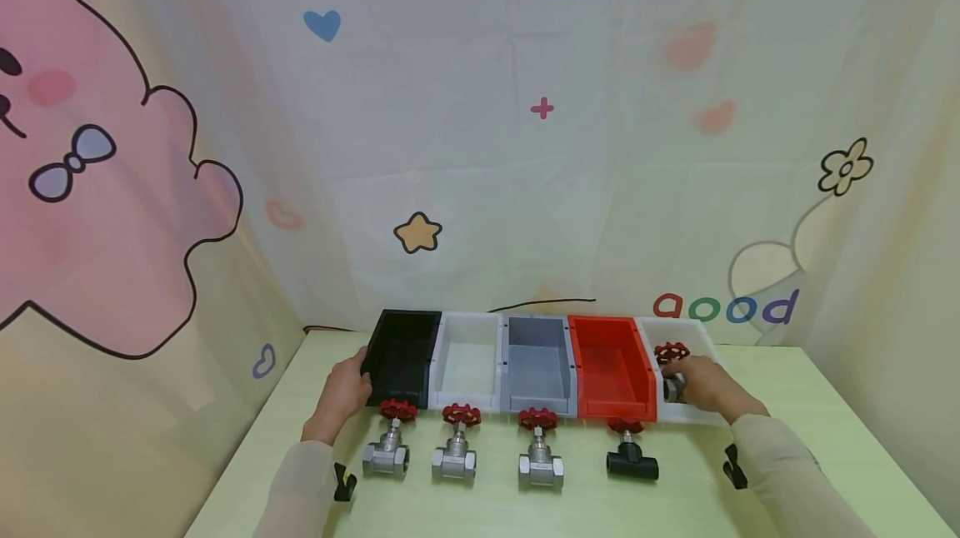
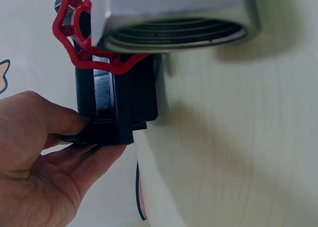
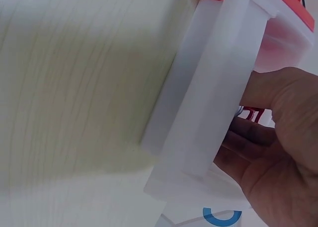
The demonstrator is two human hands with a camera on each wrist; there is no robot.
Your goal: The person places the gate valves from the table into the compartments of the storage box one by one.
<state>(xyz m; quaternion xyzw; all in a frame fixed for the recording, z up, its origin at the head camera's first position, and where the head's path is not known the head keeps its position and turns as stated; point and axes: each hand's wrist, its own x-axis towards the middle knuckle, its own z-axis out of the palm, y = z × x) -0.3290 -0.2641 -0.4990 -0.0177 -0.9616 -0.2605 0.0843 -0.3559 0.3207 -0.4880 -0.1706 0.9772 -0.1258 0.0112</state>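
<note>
The right grip (image 1: 703,384) is holding a red-wheeled valve (image 1: 671,351) inside the rightmost white bin (image 1: 686,414); the left grip (image 1: 347,390) is pinching the left wall of the black bin (image 1: 403,355). Four more valves (image 1: 540,470) (the rightmost black-bodied) are resting nearer, on the bench (image 1: 450,515).

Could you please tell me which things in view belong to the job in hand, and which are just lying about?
Apparently part of the job:
left hand, gripping the black bin
right hand, holding a red-wheeled valve inside the right-end white bin
other white bin, grey bin, red bin
three silver valves, one black-bodied valve

Apparently just surroundings:
table
printed backdrop
</note>
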